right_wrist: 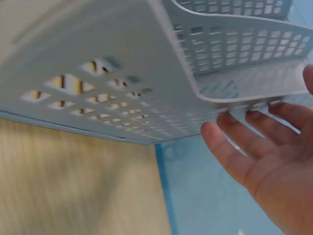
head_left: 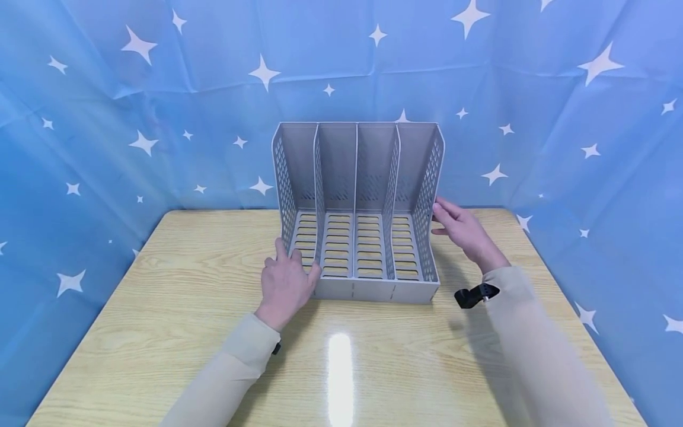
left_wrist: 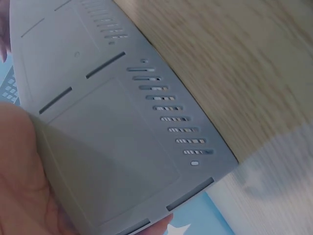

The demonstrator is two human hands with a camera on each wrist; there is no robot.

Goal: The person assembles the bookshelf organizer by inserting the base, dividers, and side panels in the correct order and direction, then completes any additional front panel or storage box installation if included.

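A grey file rack (head_left: 373, 289) with several upright compartments stands on the wooden table, slotted floor and low front lip facing me. At its front left corner, my left hand (head_left: 285, 281) grips the lip, thumb inside the front and fingers round the left side. The left wrist view shows the lip's slotted front face (left_wrist: 112, 147) close up, with fingertips (left_wrist: 161, 226) peeking past the corner. On the other side, my right hand (head_left: 464, 231) touches the perforated right wall, its fingers (right_wrist: 244, 137) nearly straight along the edge. Some right fingertips are hidden behind the wall.
The wooden table (head_left: 203, 267) extends around the rack on both sides and in front. Behind it hangs a blue curtain (head_left: 213, 71) with white stars, which also closes off the left and right sides. Black straps (head_left: 476, 295) sit on the wrists.
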